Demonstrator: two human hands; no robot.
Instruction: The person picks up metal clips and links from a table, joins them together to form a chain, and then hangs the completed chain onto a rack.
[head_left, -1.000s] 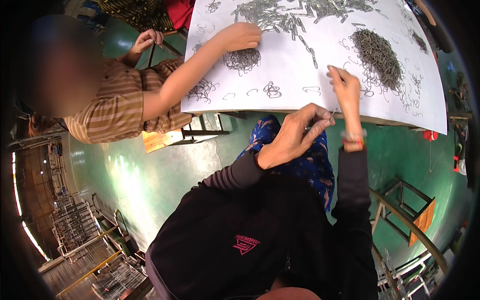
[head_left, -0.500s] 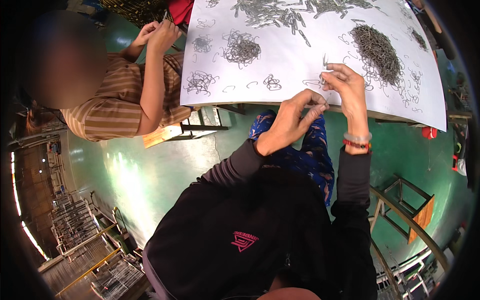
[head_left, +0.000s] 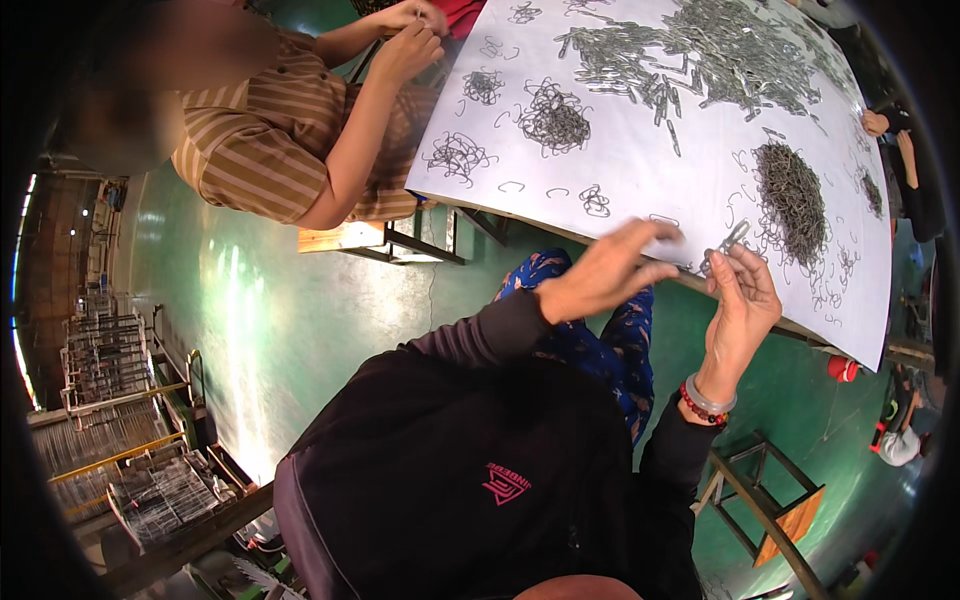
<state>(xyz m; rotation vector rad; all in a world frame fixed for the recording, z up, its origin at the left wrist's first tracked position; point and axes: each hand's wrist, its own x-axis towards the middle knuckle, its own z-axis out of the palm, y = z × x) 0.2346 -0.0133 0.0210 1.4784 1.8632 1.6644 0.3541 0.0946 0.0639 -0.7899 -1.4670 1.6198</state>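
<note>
I look down from far away, through the head camera, on a white-covered desk (head_left: pixel 640 160), which lies at two o'clock of my view. A co-worker (head_left: pixel 255 145) in a striped shirt is at ten o'clock, with both hands close together. On the desk, a wide heap of flat metal pieces (head_left: pixel 725 55) spreads between one and two o'clock. The left hand (head_left: pixel 605 270) is blurred, at ten o'clock from the right hand (head_left: pixel 742 315); its thumb and fingers are spread, and whether they carry something, I cannot tell. A pile of bent wires (head_left: pixel 790 205) lies at one o'clock from the right hand. At twelve o'clock from the left hand lies a small wire tangle (head_left: pixel 594 201). The right fingers pinch a grey metal clip (head_left: pixel 737 235), pointing to one o'clock, above the desk's near edge.
</note>
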